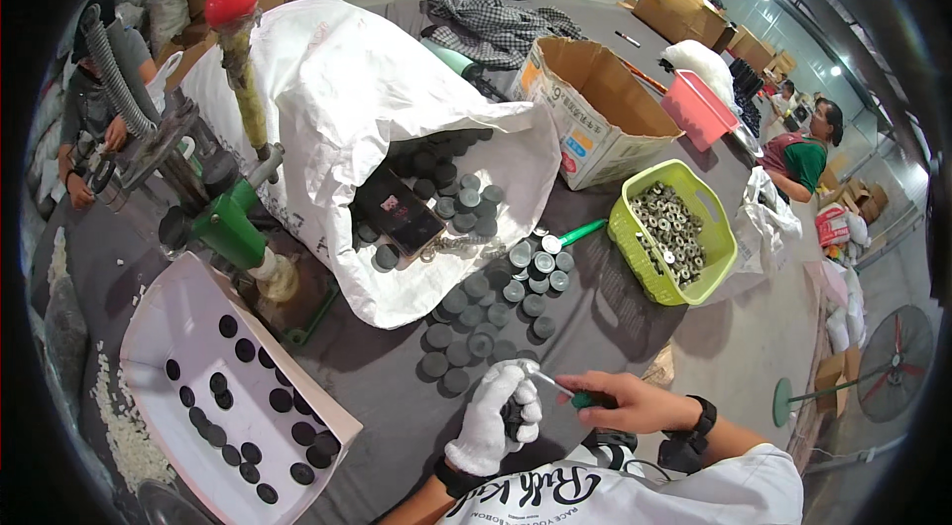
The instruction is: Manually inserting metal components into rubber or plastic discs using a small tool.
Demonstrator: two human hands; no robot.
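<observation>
My left hand (pixel 486 426), in a white knit glove, is closed around a dark round piece (pixel 512 417) near the table's front edge. My bare right hand (pixel 640 402) grips a green-handled tool with a thin metal shaft (pixel 593 399), resembling a screwdriver. Its shaft reaches to the gloved fingers; the tip's exact contact is hidden. Just beyond my hands lie several dark round discs (pixel 458 327), and farther right some silvery-faced ones (pixel 540 264). A green handle (pixel 583 233) lies beside them. More discs spill from a white woven sack (pixel 327 69), with a dark phone (pixel 399 211) at its mouth.
At left stand a green hand press with a red ball (pixel 231 0) and a white tray (pixel 149 366) of black discs. A lime basket (pixel 732 247) of metal parts, a carton (pixel 605 153) and a pink basket (pixel 700 113) stand right. Other people are at both sides; a fan (pixel 895 363) stands right.
</observation>
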